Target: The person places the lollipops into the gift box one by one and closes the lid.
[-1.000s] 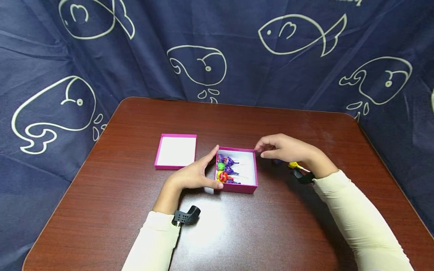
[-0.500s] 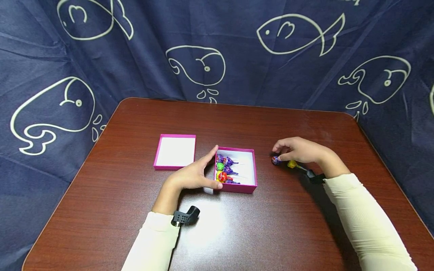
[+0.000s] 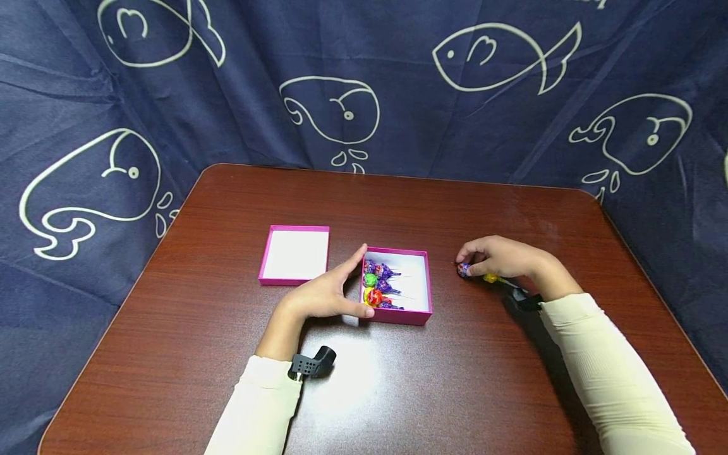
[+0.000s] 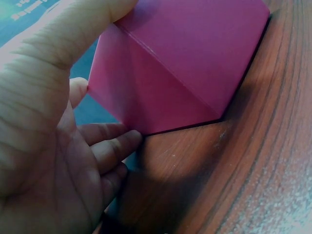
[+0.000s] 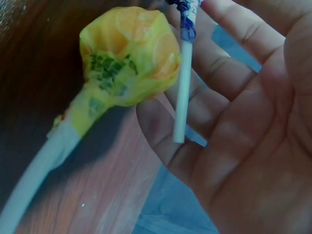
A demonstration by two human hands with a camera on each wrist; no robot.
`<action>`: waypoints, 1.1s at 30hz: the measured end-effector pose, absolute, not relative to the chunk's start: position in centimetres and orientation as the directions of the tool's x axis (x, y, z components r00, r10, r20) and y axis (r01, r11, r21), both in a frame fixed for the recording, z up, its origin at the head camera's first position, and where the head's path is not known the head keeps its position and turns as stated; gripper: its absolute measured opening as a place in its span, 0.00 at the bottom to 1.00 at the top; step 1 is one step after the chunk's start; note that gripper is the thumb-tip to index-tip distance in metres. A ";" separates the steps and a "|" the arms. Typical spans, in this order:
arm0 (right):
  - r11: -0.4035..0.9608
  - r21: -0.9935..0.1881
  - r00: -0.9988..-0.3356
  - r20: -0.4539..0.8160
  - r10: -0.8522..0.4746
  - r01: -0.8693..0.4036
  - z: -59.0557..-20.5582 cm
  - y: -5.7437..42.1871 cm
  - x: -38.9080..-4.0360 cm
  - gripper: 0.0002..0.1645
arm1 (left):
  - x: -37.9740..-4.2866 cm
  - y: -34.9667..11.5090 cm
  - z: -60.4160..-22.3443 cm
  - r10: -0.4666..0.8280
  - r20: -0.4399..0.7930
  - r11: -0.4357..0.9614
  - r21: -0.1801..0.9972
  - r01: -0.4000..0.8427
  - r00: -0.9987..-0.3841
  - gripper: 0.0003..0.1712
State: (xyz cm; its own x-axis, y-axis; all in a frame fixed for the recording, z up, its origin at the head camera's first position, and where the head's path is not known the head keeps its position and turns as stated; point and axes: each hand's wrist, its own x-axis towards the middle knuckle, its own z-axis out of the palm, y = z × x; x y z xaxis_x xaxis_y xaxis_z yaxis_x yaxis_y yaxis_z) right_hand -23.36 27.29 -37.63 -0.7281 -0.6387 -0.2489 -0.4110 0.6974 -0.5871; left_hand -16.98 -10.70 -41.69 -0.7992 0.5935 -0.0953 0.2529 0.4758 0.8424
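My left hand (image 3: 325, 294) holds the pink box (image 3: 418, 317) by its left side. Its thumb is at the front corner and a finger at the back corner; the left wrist view shows fingertips against the pink box wall (image 4: 190, 53). Inside, several wrapped lollipops (image 3: 373, 297) in purple, green, yellow and red lie along the left side, sticks to the right. To the box's right, my right hand (image 3: 503, 256) pinches a purple-wrapped lollipop (image 3: 462, 270), its white stick (image 5: 182, 97) showing in the right wrist view. A yellow lollipop (image 5: 129, 56) lies beside that hand on the table.
A shallow pink lid (image 3: 296, 254) with a white inside lies on the brown table (image 3: 188, 303), left of the box. A dark blue curtain (image 3: 409, 126) with fish and whale drawings hangs behind the table.
My right hand has moved from the box's right edge rightward to the purple lollipop and taken hold of it. The left hand and the box have stayed in place.
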 end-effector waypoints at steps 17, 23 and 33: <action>0.697 -0.627 -0.756 -0.252 -0.603 -0.347 -37.5 27.0 -23.3 0.05 | -17.0 -10.6 -41.8 0.602 -0.088 0.462 0.849 0.256 -0.794 0.69; 0.680 -0.634 -0.765 -0.209 -0.609 -0.369 -36.9 26.7 -23.2 0.05 | -16.9 -10.7 -41.6 0.596 -0.096 0.476 0.842 0.253 -0.797 0.69; 0.622 -0.646 -0.739 -0.130 -0.661 -0.442 -35.4 25.5 -22.4 0.05 | -17.0 -10.7 -41.7 0.593 -0.100 0.471 0.848 0.244 -0.799 0.69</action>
State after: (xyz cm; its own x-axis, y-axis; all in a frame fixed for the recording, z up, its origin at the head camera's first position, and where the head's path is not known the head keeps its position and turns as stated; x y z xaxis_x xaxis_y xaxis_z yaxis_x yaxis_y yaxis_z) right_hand -22.39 25.47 -35.36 -0.7392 -0.6608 -0.1301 -0.4421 0.6218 -0.6465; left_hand -16.99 -10.66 -41.71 -0.7988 0.5933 -0.0998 0.2437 0.4708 0.8479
